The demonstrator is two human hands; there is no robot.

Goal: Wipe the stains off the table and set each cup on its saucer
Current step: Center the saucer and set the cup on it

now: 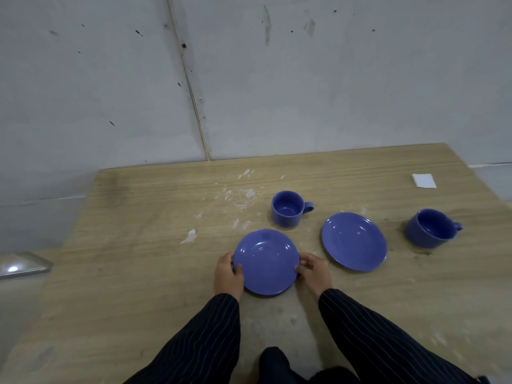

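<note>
From the head view, the wooden bench stands against a pale grey wall marked with dark specks and a thin vertical seam. Both hands hold the near saucer, a blue one lying flat on the bench close to the person. The left hand wraps the saucer's left rim, thumb lying on the upper face, so its grip is closed on that rim. The right hand pinches the right rim with curled fingers, its grip likewise closed on the saucer. Dark pinstriped sleeves run from both wrists down to the bottom edge. A second saucer, also blue, lies just to the right of the held one, apart from it. Behind the two saucers stands the small cup, upright and empty, its handle pointing right. The wide cup sits farther right, beyond the second saucer, also upright with its handle to the right. Neither cup is on a saucer. White stains are smeared and flecked across the bench left of the small cup, with a larger blob nearer the left hand. A white folded cloth lies at the far right edge, well apart from the crockery. A shiny grey object shows at the left border.
</note>
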